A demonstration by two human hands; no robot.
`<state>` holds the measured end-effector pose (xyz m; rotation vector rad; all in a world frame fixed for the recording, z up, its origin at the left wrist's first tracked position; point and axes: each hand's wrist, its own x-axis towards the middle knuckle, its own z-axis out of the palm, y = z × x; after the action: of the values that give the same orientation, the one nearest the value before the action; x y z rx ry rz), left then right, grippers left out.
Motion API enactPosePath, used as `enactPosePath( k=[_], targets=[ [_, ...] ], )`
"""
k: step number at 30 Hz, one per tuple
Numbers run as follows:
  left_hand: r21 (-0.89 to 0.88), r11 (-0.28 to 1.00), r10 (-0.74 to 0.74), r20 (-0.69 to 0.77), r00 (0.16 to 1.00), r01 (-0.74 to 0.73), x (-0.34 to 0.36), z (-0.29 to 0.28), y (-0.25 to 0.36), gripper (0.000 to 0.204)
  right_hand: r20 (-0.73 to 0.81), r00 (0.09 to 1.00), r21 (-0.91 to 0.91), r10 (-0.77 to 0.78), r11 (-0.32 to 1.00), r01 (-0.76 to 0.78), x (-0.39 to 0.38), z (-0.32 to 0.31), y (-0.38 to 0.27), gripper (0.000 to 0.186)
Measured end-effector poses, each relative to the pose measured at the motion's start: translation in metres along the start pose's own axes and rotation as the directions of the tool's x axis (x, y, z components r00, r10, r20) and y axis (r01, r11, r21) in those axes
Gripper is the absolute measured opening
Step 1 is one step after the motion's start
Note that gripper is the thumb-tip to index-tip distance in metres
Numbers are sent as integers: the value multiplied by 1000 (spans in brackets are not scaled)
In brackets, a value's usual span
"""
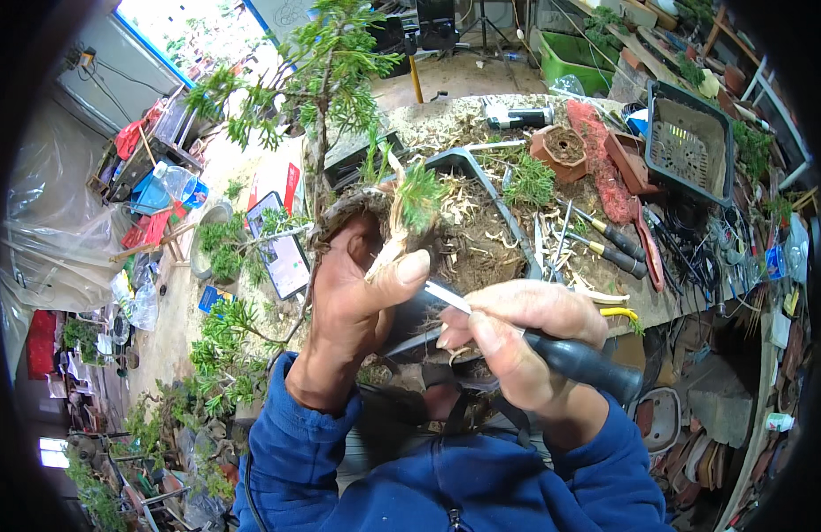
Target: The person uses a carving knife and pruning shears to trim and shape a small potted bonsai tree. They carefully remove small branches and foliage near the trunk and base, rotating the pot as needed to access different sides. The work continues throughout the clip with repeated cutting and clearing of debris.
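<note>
My left hand (339, 306) is closed around the twisted trunk of a juniper bonsai (397, 222), whose bark is partly stripped to pale wood. The plant's green foliage rises above the hand and spreads to its left. In my right hand (521, 328) is a carving chisel (592, 362) with a dark handle, its bright metal shank pointing left. The chisel's tip is close to my left thumb and the pale wood; whether it touches is hidden. Beneath the hands sits a dark tray (501, 204) holding soil and wood shavings.
A lit tablet (279, 253) lies left of the trunk. To the right are black-handled carving tools (616, 255), a red-handled tool (648, 244), an eight-sided terracotta pot (545, 152) and a black plastic basket (725, 146). A green bin (574, 66) stands beyond the table.
</note>
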<state>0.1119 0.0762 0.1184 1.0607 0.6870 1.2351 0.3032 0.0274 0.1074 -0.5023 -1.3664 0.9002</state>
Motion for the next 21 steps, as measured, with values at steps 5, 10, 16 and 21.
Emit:
enactPosePath(
  k=[5, 10, 16, 21],
  targets=[
    [38, 999, 16, 0, 1000, -16, 2, 1, 0, 80, -68, 993, -220, -96, 972, 79, 3, 10, -7, 16],
    [52, 998, 22, 8, 1000, -23, 3, 3, 4, 81, -14, 933, -478, -359, 822, 309, 4, 23, -6, 27],
    [39, 999, 4, -43, 999, -2, -3, 6, 8, 82, 22, 933, -557, -360, 770, 311, -2, 33, -12, 31],
    [-145, 988, -25, 115, 993, 42, 2, -4, 6, 104, -79, 997, -106, -8, 994, -1, -10, 4, 0, 24]
  ],
)
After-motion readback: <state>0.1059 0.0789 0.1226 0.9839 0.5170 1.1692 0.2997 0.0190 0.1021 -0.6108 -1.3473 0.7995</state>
